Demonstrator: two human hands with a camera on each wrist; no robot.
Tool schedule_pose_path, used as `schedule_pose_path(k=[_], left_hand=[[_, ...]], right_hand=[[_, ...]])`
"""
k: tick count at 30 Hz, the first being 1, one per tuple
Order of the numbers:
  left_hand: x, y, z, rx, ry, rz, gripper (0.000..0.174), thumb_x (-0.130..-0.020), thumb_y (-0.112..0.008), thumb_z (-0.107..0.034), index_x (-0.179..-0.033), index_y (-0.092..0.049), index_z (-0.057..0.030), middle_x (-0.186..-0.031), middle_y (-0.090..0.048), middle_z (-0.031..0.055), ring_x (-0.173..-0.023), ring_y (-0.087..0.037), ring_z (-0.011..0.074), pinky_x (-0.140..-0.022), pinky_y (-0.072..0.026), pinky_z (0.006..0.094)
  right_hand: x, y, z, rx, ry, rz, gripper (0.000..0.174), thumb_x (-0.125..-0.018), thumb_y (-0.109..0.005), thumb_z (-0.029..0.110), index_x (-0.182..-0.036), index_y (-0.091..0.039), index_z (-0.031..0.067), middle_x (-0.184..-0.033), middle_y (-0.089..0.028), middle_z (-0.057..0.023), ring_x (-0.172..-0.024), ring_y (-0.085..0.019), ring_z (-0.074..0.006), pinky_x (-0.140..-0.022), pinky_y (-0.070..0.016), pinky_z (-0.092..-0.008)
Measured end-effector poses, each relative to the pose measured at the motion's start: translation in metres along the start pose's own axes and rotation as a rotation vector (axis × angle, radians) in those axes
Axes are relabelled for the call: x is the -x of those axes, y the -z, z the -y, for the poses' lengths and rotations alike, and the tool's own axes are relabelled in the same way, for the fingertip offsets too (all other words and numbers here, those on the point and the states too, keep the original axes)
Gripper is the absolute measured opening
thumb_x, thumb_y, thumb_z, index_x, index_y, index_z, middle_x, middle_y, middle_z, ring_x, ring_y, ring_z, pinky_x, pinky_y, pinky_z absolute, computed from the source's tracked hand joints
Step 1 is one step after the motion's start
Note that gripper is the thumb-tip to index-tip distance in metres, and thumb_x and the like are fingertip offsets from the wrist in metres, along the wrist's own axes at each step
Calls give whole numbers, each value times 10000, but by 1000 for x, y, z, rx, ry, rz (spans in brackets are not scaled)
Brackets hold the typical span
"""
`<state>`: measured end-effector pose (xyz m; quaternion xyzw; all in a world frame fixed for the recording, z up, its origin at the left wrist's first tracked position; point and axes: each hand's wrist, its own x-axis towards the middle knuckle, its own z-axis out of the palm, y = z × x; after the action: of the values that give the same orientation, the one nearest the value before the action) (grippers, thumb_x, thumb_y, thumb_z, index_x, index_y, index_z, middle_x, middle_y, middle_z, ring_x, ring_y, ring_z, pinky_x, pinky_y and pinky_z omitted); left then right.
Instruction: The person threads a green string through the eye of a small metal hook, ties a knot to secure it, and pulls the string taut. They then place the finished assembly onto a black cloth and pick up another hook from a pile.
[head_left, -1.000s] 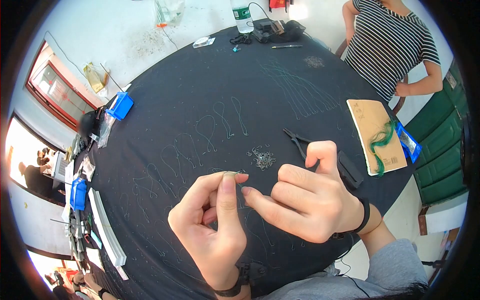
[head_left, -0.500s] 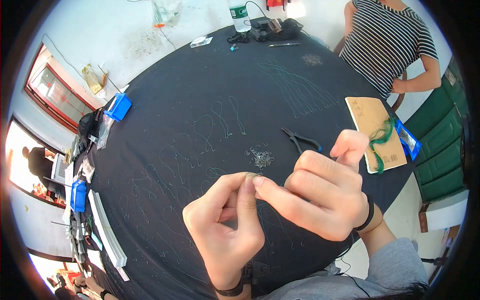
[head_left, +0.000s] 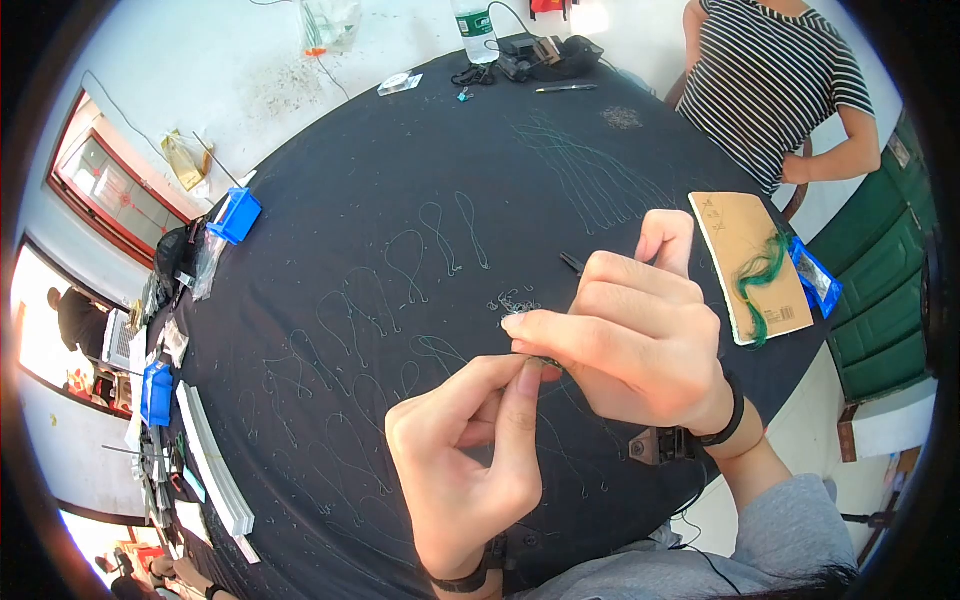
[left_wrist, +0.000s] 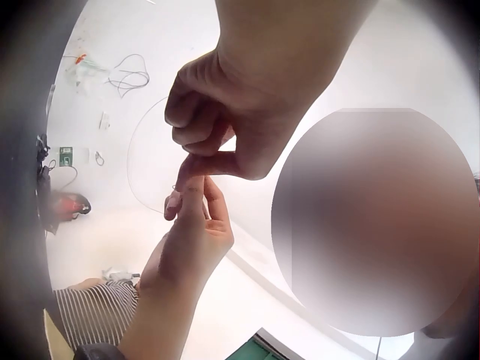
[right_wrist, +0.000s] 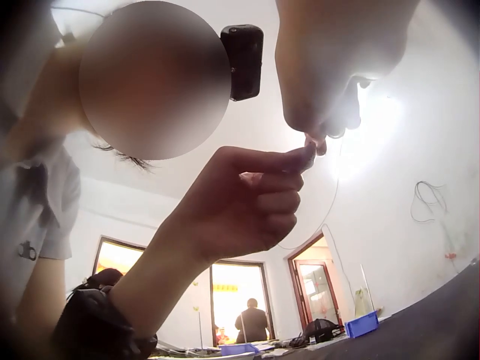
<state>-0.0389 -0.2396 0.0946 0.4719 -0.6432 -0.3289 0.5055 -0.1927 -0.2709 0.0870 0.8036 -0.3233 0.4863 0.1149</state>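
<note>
My left hand (head_left: 465, 450) pinches a small fish hook with thin green line between thumb and forefinger; the bit of line (head_left: 545, 361) shows at the fingertips. Right beside it, my right hand (head_left: 645, 345) pinches the line with thumb and forefinger, its little finger raised. In the left wrist view a tiny hook (left_wrist: 175, 187) peeks out at the meeting fingertips, mostly hidden by them. Just beyond the hands lies a pile of loose fish hooks (head_left: 513, 301). The pliers (head_left: 571, 263) are mostly covered by my right hand.
Looped lines with hooks (head_left: 407, 265) lie across the black tablecloth (head_left: 330, 200), with a bundle of lines (head_left: 585, 180) farther back. Right stands a brown notebook (head_left: 720, 240) under green thread (head_left: 765, 270). A person in a striped shirt (head_left: 765, 90) is at the far right.
Both hands have shifted right and the fingertips have come together. My right hand has risen over the left fingertips and now covers most of the pliers.
</note>
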Motion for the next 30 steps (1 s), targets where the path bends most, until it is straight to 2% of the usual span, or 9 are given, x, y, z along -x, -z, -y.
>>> schedule_pose_path(k=[5, 9, 12, 14, 17, 20, 26, 29, 30], left_hand=[[0, 6, -2, -21, 36, 53, 94, -790, -598, 67, -828, -677, 32, -475, -431, -33, -445, -409, -21, -446, -277, 146], [-1, 8, -6, -8, 34, 45, 92, -803, -597, 42, -825, -685, 30, -474, -422, -40, -439, -371, -17, -436, -251, 164], [-1, 12, -6, 11, 26, 44, 88, -808, -601, 24, -820, -688, 32, -475, -420, -46, -434, -332, -13, -432, -223, 177], [-1, 14, -8, 22, 32, 40, 85, -810, -605, 15, -816, -688, 35, -476, -422, -50, -433, -310, -12, -433, -207, 183], [1, 15, -10, 44, 49, 26, 171, -841, -601, -93, -797, -673, 56, -615, -602, 25, -461, -324, -15, -438, -164, 185], [1, 13, -8, 81, 19, -26, 89, -809, -607, 15, -832, -678, 63, -490, -436, -42, -443, -307, -9, -442, -196, 188], [1, 14, -8, 117, 33, -60, 96, -824, -604, 5, -832, -671, 73, -509, -434, -51, -454, -296, -6, -449, -187, 191], [2, 16, -9, 94, 69, -88, 154, -847, -604, -89, -810, -657, 50, -717, -657, 64, -500, -333, -18, -455, -183, 174], [1, 15, -8, 90, 50, -119, 132, -845, -601, -58, -815, -661, 55, -653, -583, 24, -489, -321, -17, -452, -179, 176]], right_hand=[[0, -6, -4, -71, -27, -28, 252, -614, -755, 53, -856, -707, 105, -539, -482, 58, -495, -432, -93, -629, -226, -303], [0, -9, -7, -103, -31, -11, 227, -644, -762, 61, -860, -708, 105, -540, -480, 54, -496, -423, -95, -630, -227, -298], [1, -6, -8, -136, -36, 54, 227, -660, -709, 35, -863, -645, 113, -605, -524, 64, -555, -488, -92, -668, -243, -331], [1, -8, -9, -141, -40, 60, 221, -666, -714, 33, -860, -645, 115, -604, -526, 65, -554, -490, -92, -673, -244, -332], [2, -12, -10, -153, -39, 62, 224, -666, -722, 33, -859, -646, 118, -604, -524, 64, -557, -490, -92, -681, -248, -334], [3, -14, -10, -146, -33, 71, 221, -664, -726, 38, -853, -646, 119, -603, -513, 60, -565, -487, -96, -685, -253, -336], [7, -22, -6, -150, -12, 80, 190, -665, -725, 62, -832, -653, 115, -583, -460, 48, -589, -488, -106, -698, -267, -342], [8, -21, -3, -120, 17, 132, 165, -678, -707, 66, -832, -656, 99, -586, -451, 40, -606, -498, -110, -702, -290, -361], [8, -20, -2, -105, 29, 159, 159, -682, -699, 66, -833, -657, 91, -588, -450, 37, -613, -502, -112, -705, -300, -369]])
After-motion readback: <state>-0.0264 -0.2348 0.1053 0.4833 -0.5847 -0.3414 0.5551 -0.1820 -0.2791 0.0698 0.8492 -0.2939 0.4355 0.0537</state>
